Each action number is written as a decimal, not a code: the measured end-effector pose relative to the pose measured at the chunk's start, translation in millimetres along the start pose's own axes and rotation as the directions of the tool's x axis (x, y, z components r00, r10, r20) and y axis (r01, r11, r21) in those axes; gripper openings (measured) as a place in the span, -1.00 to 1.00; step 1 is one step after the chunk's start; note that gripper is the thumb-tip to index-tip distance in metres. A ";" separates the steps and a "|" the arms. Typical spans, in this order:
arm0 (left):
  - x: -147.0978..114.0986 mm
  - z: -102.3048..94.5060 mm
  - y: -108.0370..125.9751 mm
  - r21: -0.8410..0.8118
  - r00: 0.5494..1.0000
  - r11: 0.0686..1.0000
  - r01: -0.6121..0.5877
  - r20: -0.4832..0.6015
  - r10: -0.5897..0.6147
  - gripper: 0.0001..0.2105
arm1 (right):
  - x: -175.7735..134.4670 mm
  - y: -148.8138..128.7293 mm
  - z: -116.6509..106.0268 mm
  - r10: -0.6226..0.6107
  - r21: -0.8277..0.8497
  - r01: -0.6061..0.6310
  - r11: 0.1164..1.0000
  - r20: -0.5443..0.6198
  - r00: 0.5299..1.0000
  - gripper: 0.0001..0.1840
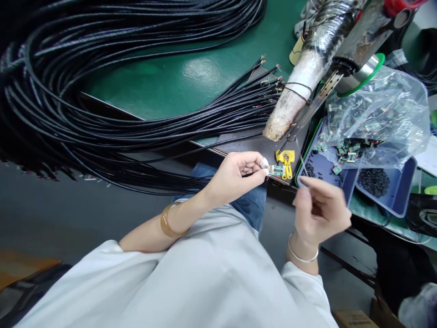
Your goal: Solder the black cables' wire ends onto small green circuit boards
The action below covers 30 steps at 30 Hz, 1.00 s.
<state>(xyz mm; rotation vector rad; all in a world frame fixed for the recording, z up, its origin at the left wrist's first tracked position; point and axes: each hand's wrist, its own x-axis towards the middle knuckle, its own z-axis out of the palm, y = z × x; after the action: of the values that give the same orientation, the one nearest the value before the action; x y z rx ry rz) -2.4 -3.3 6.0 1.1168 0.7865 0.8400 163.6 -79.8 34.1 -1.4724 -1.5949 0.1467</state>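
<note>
My left hand [235, 175] is closed in a pinch, with white wrapping on its fingertips. It holds the end of a black cable [251, 173], whose thin wires meet a small green circuit board [278, 170]. The board lies at a yellow fixture [288, 160] on a dark plate. A soldering iron [307, 114] points down at the fixture from above. My right hand [319, 209], slightly blurred, is curled to the right of the board. Its thumb and forefinger pinch a thin pale strand [302, 158], perhaps solder wire.
Black cables [164, 125] sweep across the green table [143, 77] at left. A white-wrapped tube [293, 95] and a solder spool [365, 75] stand above the work. At right are a blue tray [399, 193] with small black pieces and a clear bag [385, 118] of boards.
</note>
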 end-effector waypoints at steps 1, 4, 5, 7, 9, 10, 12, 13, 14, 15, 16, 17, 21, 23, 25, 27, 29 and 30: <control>0.2 -0.1 -0.4 0.012 1.000 1.000 0.001 -0.006 -0.001 -0.95 | -0.6 0.3 0.2 0.026 0.050 -0.023 0.999 -0.081 0.996 -0.65; 0.8 0.5 0.2 0.048 1.000 0.999 -0.003 -0.028 0.004 -0.93 | -0.1 3.2 3.0 0.075 0.080 -0.062 0.995 -0.170 0.983 -0.59; 1.1 1.0 0.8 0.060 1.000 0.998 -0.004 -0.031 0.006 -0.93 | 0.5 4.6 4.6 0.067 0.036 -0.062 0.997 -0.148 0.987 -0.64; 2.5 1.9 2.0 0.083 1.000 0.997 -0.009 -0.024 0.011 -0.91 | 1.9 7.3 8.5 0.029 -0.056 -0.032 0.998 -0.050 0.998 -0.76; 5.1 2.7 2.3 0.112 1.000 0.994 -0.014 -0.012 0.016 -0.90 | 3.1 9.6 13.3 -0.020 -0.099 0.025 0.995 0.053 0.998 -0.81; 6.9 3.0 2.0 0.128 1.000 0.992 -0.017 -0.013 0.018 -0.90 | 3.7 10.5 15.8 -0.038 -0.098 0.045 0.994 0.081 0.996 -0.82; 11.1 3.5 0.9 0.149 0.999 0.989 -0.019 -0.025 0.023 -0.90 | 4.9 12.3 20.4 -0.057 -0.075 0.064 0.995 0.093 0.994 -0.83; 13.3 3.8 0.4 0.153 0.999 0.988 -0.021 -0.034 0.027 -0.91 | 5.7 13.2 22.3 -0.059 -0.059 0.064 0.996 0.084 0.995 -0.83; 15.6 4.1 0.1 0.152 0.998 0.988 -0.026 -0.044 0.033 -0.91 | 6.5 14.1 23.7 -0.058 -0.041 0.061 0.997 0.072 0.996 -0.82; 17.6 4.5 0.1 0.147 0.998 0.989 -0.033 -0.054 0.042 -0.91 | 7.5 15.0 24.6 -0.057 -0.026 0.058 0.998 0.063 0.996 -0.82; 19.4 5.1 0.5 0.141 0.997 0.989 -0.043 -0.062 0.053 -0.90 | 8.5 16.0 25.3 -0.055 -0.014 0.055 0.998 0.060 0.997 -0.81; 21.0 5.7 1.1 0.135 0.995 0.989 -0.053 -0.071 0.063 -0.90 | 9.5 16.9 25.6 -0.053 -0.004 0.053 0.999 0.058 0.997 -0.81; 23.8 8.4 4.7 0.118 0.991 0.991 -0.061 -0.113 0.074 -0.89 | 13.5 20.2 26.3 -0.041 0.034 0.039 0.999 0.057 0.998 -0.83; 23.8 9.4 6.2 0.127 0.988 0.990 -0.054 -0.137 0.072 -0.89 | 15.3 21.0 26.8 -0.046 0.047 0.043 0.998 0.050 0.998 -0.84; 23.4 10.0 7.4 0.142 0.985 0.988 -0.059 -0.155 0.081 -0.90 | 17.4 20.8 27.0 -0.049 0.052 0.047 0.998 0.044 0.998 -0.85; 22.8 10.2 8.5 0.155 0.982 0.985 -0.069 -0.164 0.095 -0.91 | 19.3 19.7 26.7 -0.056 0.044 0.054 0.998 0.038 0.998 -0.84; 22.4 10.3 9.7 0.159 0.981 0.984 -0.080 -0.161 0.105 -0.91 | 20.8 17.9 25.9 -0.070 0.019 0.070 0.997 0.032 0.997 -0.83; 22.3 10.2 10.3 0.155 0.982 0.984 -0.083 -0.157 0.108 -0.91 | 21.0 16.9 25.4 -0.077 0.007 0.077 0.997 0.030 0.997 -0.83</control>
<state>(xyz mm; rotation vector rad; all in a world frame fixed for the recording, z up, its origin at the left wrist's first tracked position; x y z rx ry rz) 15.1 14.1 16.0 1.2349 0.9512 0.9767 161.8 -45.4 20.3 -1.4081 -1.6721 0.1299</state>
